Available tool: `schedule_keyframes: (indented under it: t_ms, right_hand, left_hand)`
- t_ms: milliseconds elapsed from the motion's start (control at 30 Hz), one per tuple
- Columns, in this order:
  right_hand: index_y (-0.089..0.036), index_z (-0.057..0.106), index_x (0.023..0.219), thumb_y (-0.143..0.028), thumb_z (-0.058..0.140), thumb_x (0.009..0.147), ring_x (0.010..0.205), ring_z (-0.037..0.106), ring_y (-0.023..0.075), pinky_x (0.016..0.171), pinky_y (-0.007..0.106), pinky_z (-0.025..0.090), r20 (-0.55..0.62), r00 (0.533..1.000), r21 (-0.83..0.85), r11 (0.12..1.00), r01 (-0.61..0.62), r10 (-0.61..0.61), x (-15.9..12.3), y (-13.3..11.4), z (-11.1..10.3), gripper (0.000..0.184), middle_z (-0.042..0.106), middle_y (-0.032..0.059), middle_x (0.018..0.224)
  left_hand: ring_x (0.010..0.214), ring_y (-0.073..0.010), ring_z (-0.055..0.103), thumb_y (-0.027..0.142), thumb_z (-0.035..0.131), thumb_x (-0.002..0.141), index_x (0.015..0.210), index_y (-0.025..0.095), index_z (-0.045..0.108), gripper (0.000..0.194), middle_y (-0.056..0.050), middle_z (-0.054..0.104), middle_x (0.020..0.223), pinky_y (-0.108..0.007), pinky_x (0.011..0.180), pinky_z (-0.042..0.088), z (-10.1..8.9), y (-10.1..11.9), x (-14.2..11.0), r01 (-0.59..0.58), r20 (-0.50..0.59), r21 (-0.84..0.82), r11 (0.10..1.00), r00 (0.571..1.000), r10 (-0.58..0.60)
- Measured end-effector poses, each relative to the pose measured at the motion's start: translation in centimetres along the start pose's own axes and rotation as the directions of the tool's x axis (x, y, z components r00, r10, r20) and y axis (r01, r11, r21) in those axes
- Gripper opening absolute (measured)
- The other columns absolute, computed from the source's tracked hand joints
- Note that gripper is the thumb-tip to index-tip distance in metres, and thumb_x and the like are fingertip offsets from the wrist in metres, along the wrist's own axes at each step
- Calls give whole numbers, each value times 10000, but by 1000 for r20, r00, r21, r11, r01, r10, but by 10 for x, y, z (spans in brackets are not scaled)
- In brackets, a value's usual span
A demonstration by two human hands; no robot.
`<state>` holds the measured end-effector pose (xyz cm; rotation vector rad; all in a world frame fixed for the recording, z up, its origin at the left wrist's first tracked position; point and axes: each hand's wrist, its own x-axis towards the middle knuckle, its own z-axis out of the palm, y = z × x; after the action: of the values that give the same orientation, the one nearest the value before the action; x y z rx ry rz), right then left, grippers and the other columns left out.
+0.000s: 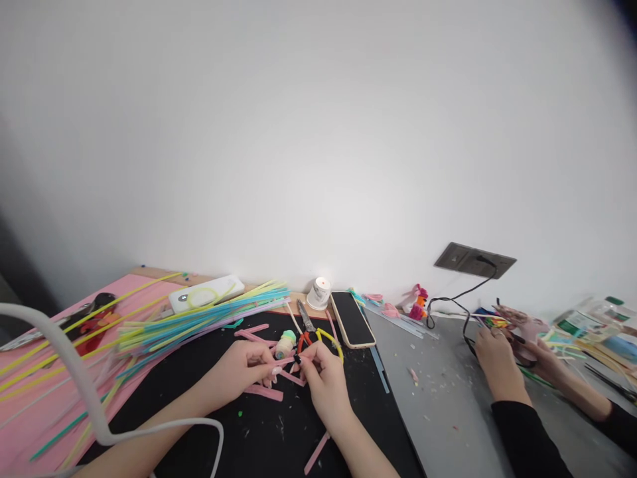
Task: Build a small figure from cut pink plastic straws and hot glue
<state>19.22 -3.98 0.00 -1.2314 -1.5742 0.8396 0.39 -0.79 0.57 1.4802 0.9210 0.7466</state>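
My left hand (256,366) pinches one end of a short pink pipe cleaner (283,362) above the black mat. The fingers of my right hand (318,372) are closed at its other end, so the piece spans the gap between them. Just behind lies a small cream and green fuzzy piece (285,344). Scissors with orange-red handles (305,325) point toward the wall. Beside them curves a yellow handle or loop (331,340), partly hidden by my right hand. More cut pink pieces (265,393) lie around my hands, one of them (317,453) near my right wrist.
Long yellow, blue and green pipe cleaners (199,325) spread at left over pink sheeting, near a white device (206,293). A white cable (74,372) arches in front. A small cup (319,293) and a phone (352,320) stand behind. Another person's hands (497,352) work at right.
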Motion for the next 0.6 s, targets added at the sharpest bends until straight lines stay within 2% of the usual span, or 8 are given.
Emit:
schedule_keyframes:
  t_ms: [200, 333, 467, 600]
  right_hand:
    - [-189, 538, 709, -238, 514, 841, 516, 509, 117, 511, 221, 412, 3, 1000, 36, 999, -6, 6, 1, 5, -3, 142, 606, 0, 633]
    - [-188, 551, 743, -292, 522, 844, 508, 536, 121, 506, 231, 439, 20, 999, 151, 988, -38, 35, 4, 6, -2, 148, 610, 5, 649]
    - [-185, 568, 750, -319, 558, 806, 452, 548, 130, 472, 236, 452, 34, 994, 282, 953, -110, 105, 6, 1, -1, 145, 575, -23, 533]
    - [-176, 596, 710, -283, 614, 733, 432, 556, 132, 486, 248, 473, 5, 984, 356, 919, -170, 179, 9, -2, 0, 111, 587, -25, 497]
  left_hand:
    - [583, -150, 611, 372, 647, 731, 605, 147, 633, 258, -6, 651, 584, -277, 621, 512, 1, 4, -1, -7, -25, -36, 999, 1000, 6]
    - [569, -151, 611, 358, 648, 733, 614, 159, 647, 232, -8, 664, 594, -287, 609, 518, -1, 2, 1, -19, -41, -88, 996, 999, 16]
    - [571, -158, 615, 308, 632, 748, 635, 164, 660, 185, -11, 674, 610, -295, 604, 515, -3, 1, 2, -38, -32, -103, 994, 999, 35]
    - [592, -153, 612, 285, 613, 765, 691, 161, 674, 157, -5, 669, 634, -281, 617, 503, -3, 2, 0, -64, -23, -47, 997, 998, 63]
